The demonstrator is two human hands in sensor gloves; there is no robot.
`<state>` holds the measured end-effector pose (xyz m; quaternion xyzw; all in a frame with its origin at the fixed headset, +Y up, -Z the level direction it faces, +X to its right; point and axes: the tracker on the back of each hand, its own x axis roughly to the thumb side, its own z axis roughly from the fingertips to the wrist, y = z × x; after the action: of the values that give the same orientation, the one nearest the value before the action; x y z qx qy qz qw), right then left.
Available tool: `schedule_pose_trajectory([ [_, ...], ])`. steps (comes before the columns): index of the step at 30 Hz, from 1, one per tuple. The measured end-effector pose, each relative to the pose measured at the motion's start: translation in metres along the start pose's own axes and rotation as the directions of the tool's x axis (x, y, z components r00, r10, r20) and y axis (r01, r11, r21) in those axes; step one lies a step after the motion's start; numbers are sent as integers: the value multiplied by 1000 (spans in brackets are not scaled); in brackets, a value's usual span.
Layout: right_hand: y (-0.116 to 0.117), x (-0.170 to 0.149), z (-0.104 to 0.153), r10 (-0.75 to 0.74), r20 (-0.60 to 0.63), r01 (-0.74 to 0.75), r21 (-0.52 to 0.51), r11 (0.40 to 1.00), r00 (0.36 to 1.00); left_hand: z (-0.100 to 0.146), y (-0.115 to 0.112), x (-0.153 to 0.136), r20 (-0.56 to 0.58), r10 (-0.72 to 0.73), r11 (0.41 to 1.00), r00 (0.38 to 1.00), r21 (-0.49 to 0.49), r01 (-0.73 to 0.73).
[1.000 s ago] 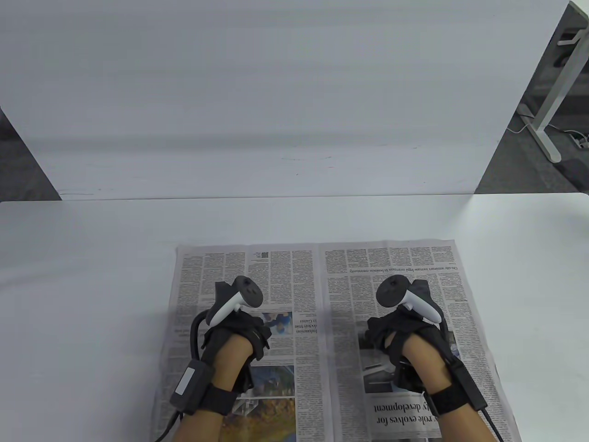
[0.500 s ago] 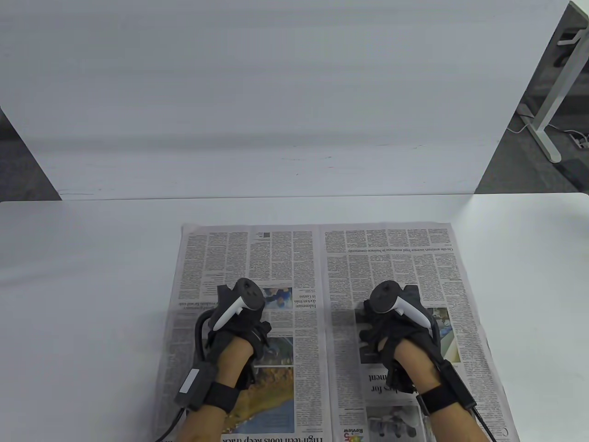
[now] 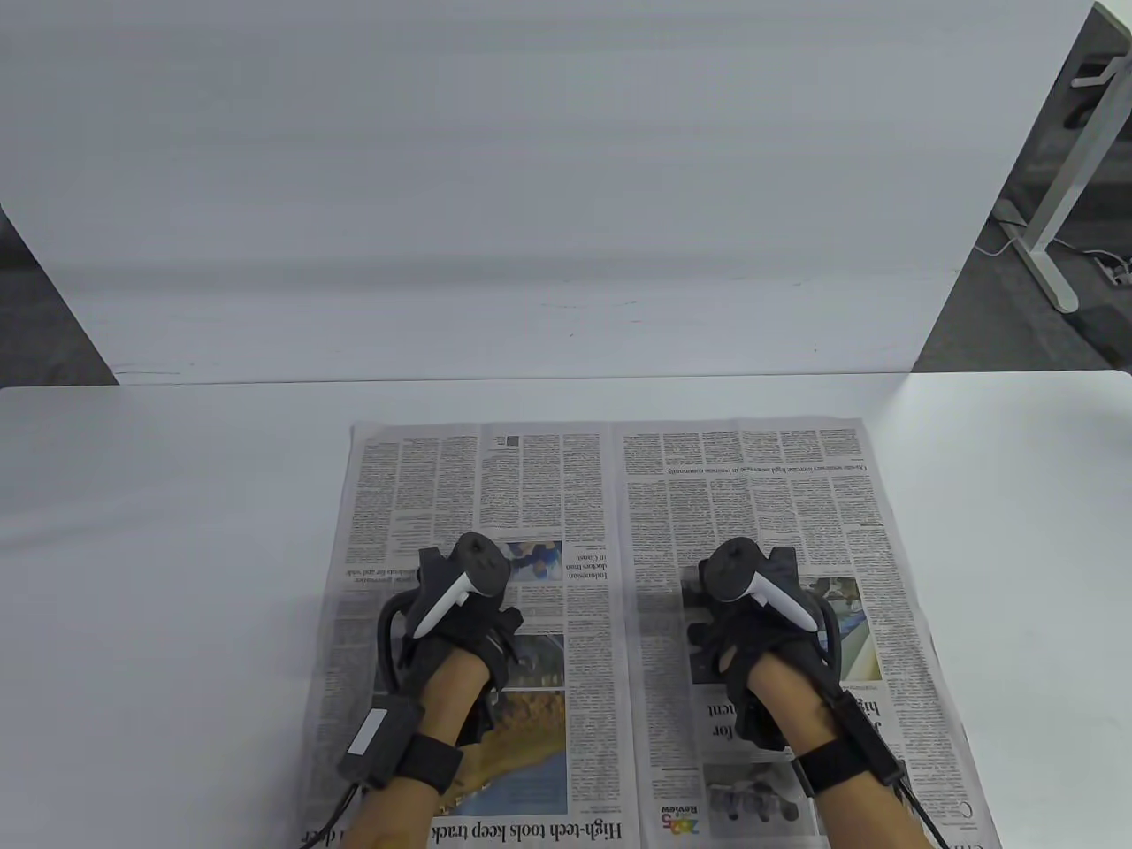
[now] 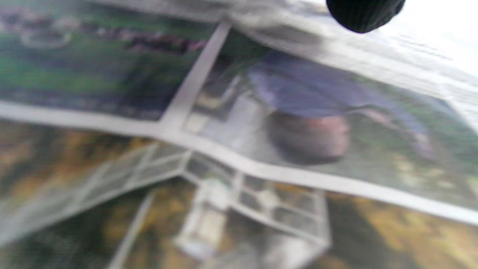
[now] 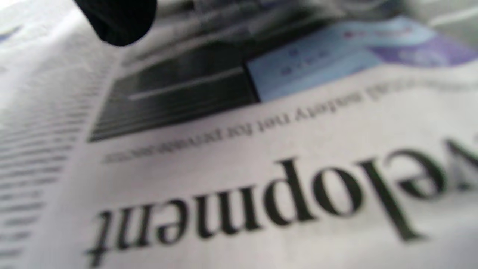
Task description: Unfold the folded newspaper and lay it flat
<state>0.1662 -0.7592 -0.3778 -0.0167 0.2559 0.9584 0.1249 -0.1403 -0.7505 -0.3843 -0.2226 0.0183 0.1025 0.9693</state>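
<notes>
**Item: Opened newspaper, two hands resting on its pages**

Newspaper (image 3: 619, 548): lay fully opened as a double-page spread on the white table (image 3: 159, 531), print facing up and reading away from the person. Centre fold ran straight up the middle between the hands. The far edge sat parallel to the table's back edge; the near edge passed out of the table view at the bottom. A faint cross-crease ridge showed across both pages, level with the hands.

Left hand (image 3: 460, 637): rested on the left page, over the colour photographs, tracker on its back. Fingers were hidden beneath the tracker and glove; one dark fingertip (image 4: 364, 15) showed at the top of the left wrist view, close to the paper. Whether the fingers were flat or curled could not be told; nothing appeared gripped.

Right hand (image 3: 752, 637): rested on the right page beside a photograph, placed as a mirror of the left. One fingertip (image 5: 119, 18) showed above the print. Finger posture likewise could not be told.

Judged purpose: one hand per page, either side of the fold, suited pressing the sheet down and smoothing the remaining crease. Task appeared near completion.

Backdrop: white panel (image 3: 531, 177) behind the table.
</notes>
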Motion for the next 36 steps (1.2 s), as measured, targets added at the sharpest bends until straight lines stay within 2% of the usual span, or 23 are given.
schedule_pose_trajectory([
  [5,6,27,14,28,77,-28,1,1000,997,19,-4,40,125,-27,1000,992,4,26],
  [9,24,46,17,74,131,-75,7,997,989,25,-23,63,189,-74,996,979,-33,81],
  [12,35,53,16,106,145,-110,22,994,984,21,-39,70,207,-97,991,974,-74,114],
  [15,42,54,14,101,150,-110,52,993,984,18,-52,69,189,-127,977,974,-146,155],
  [18,42,52,12,92,140,-102,70,992,986,18,-53,67,176,-126,976,976,-155,154],
  [20,42,51,12,86,131,-96,75,993,988,16,-53,66,168,-96,969,981,-208,131],
  [28,43,43,11,69,97,-74,46,996,993,14,-50,54,124,-76,975,989,-200,100],
  [36,36,24,4,21,36,-21,-3,1000,999,5,-40,25,33,-15,986,999,-166,20],
])
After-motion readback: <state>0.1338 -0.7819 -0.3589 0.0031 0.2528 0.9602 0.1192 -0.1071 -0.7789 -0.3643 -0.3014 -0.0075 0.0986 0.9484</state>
